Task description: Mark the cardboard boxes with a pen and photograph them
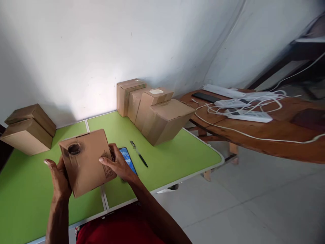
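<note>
A cardboard box is held up over the green table, tilted, its broad face toward me. That face has a dark, torn-looking round hole near its upper left corner and small print at the lower right. My left hand supports the box's left side, thumb stretched out away from it and fingers hidden behind. With the thumb on the front face, my right hand grips the right edge. Partly behind that hand lies a phone with a lit blue screen. A black pen rests just right of the phone.
Several cardboard boxes stand in a row at the table's back right. Two more boxes sit at the back left, near the wall. The green folding table ends before a brown wooden table with white power strips and tangled cables.
</note>
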Demonstrator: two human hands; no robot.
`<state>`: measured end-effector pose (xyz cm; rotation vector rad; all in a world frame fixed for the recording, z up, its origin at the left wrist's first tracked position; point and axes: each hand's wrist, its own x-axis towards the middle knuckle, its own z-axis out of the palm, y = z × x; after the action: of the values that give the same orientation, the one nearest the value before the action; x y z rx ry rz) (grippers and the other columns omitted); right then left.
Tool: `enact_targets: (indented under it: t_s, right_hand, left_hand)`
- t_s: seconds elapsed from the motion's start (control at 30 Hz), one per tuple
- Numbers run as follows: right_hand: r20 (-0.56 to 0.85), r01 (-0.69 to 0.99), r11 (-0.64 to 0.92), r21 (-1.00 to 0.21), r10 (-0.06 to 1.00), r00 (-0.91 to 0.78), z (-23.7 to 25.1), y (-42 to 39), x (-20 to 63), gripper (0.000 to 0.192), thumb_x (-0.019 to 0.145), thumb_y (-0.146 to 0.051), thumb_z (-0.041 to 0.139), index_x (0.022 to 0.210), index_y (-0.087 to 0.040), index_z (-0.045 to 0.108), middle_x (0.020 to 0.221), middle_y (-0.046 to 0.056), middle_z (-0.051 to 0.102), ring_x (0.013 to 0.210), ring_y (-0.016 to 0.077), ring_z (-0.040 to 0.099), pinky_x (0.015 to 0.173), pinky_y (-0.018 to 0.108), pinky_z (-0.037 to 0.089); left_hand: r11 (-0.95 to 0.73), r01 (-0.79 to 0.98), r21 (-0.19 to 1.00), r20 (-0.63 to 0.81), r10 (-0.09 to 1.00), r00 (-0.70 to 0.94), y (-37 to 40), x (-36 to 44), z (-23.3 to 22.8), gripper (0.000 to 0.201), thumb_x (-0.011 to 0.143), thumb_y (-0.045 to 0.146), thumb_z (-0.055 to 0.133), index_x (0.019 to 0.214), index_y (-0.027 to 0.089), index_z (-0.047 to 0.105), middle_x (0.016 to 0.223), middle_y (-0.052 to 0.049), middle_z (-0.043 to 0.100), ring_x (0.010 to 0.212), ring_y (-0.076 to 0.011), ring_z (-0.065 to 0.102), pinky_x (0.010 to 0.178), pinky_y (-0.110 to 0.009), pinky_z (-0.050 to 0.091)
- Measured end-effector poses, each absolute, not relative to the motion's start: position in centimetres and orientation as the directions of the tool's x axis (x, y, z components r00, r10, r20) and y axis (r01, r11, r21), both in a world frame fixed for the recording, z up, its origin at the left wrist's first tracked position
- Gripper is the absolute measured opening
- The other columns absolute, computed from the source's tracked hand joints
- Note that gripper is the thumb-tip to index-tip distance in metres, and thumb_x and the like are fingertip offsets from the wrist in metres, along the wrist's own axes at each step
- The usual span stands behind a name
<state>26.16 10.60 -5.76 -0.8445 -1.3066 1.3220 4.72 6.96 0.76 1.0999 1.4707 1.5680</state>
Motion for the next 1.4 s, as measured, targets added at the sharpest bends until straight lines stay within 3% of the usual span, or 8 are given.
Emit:
enact_targets:
  t_s: [0.1,0.23,0.3,0.53,0.67,0.9,1.17,1.4]
  right_hand:
    - [0.079,-0.373,0.021,-0.928,0.987,-0.140,-7.4,10.3,25.8,0.058,0.090,-0.065,0.085,0.128,-0.028,0.062,0.135,0.012,0.079,0.126,0.0324,0.077,0.108,0.049,0.066]
    - [0.060,-0.409,-0.001,-0.912,0.989,-0.138,-8.1,9.9,25.8,0.063,0.087,-0.058,0.089,0.135,-0.026,0.063,0.143,0.013,0.078,0.132,0.0333,0.076,0.115,0.051,0.062]
    - [0.043,-0.346,-0.004,-0.938,0.991,-0.129,-7.5,10.0,25.7,0.063,0.085,-0.056,0.089,0.132,-0.025,0.063,0.140,0.014,0.078,0.129,0.0333,0.077,0.115,0.051,0.062]
    - [0.025,-0.049,0.036,-0.998,0.980,0.198,-3.8,11.4,24.7,0.097,0.075,-0.062,0.099,0.151,-0.024,0.051,0.148,0.018,0.072,0.140,0.0360,0.070,0.124,0.053,0.055]
    - [0.069,0.052,0.058,-0.997,0.965,0.253,-3.5,11.3,23.8,0.111,0.073,-0.060,0.101,0.160,-0.022,0.045,0.156,0.020,0.066,0.150,0.0399,0.062,0.129,0.056,0.051]
    - [0.171,0.182,0.120,-0.976,0.937,0.304,-5.4,10.1,21.6,0.126,0.071,-0.054,0.100,0.173,-0.015,0.037,0.174,0.026,0.053,0.166,0.0444,0.049,0.135,0.059,0.046]
    - [0.200,0.203,0.139,-0.969,0.926,0.321,-5.6,10.0,21.6,0.124,0.076,-0.063,0.098,0.174,-0.015,0.037,0.173,0.027,0.053,0.164,0.0450,0.052,0.133,0.060,0.048]
    - [0.155,0.180,0.103,-0.978,0.941,0.301,-4.9,10.0,21.6,0.129,0.072,-0.063,0.101,0.173,-0.013,0.037,0.174,0.029,0.052,0.165,0.0461,0.051,0.134,0.060,0.048]
  left_hand:
    - [-0.096,-0.011,0.995,0.089,0.950,-0.301,6.8,5.0,1.0,0.114,0.091,0.109,0.028,0.149,0.022,0.074,0.145,-0.018,0.079,0.139,-0.0423,0.073,0.112,-0.056,0.065]
    - [-0.042,0.192,0.980,0.101,0.946,-0.309,7.2,5.1,0.8,0.100,0.079,0.091,0.082,0.151,0.022,0.069,0.156,-0.018,0.072,0.142,-0.0427,0.070,0.109,-0.052,0.064]
    - [0.002,0.242,0.970,0.077,0.945,-0.319,7.3,5.3,0.4,0.104,0.069,0.082,0.094,0.150,0.023,0.067,0.153,-0.018,0.074,0.136,-0.0424,0.073,0.104,-0.051,0.066]
    - [-0.042,0.323,0.945,0.155,0.930,-0.333,6.9,7.5,-1.8,0.098,0.076,0.076,0.091,0.155,0.027,0.058,0.149,-0.018,0.073,0.132,-0.0389,0.074,0.105,-0.053,0.064]
    - [-0.057,0.335,0.941,0.185,0.912,-0.366,6.5,8.1,-2.0,0.097,0.076,0.083,0.086,0.150,0.026,0.059,0.150,-0.018,0.072,0.135,-0.0389,0.073,0.104,-0.050,0.064]
    - [0.064,0.477,0.876,0.227,0.819,-0.527,6.6,8.3,-0.7,0.091,0.078,0.090,0.073,0.136,0.020,0.068,0.127,-0.019,0.081,0.115,-0.0394,0.078,0.091,-0.049,0.065]
    - [-0.040,0.600,0.799,0.353,0.840,-0.413,6.8,8.0,-1.9,0.090,0.088,0.070,0.070,0.161,0.019,0.059,0.161,-0.022,0.069,0.149,-0.0425,0.066,0.123,-0.056,0.054]
    - [-0.020,0.576,0.817,0.296,0.872,-0.390,6.2,7.4,-2.8,0.109,0.082,0.077,0.078,0.173,0.024,0.049,0.172,-0.020,0.060,0.154,-0.0472,0.061,0.124,-0.061,0.054]
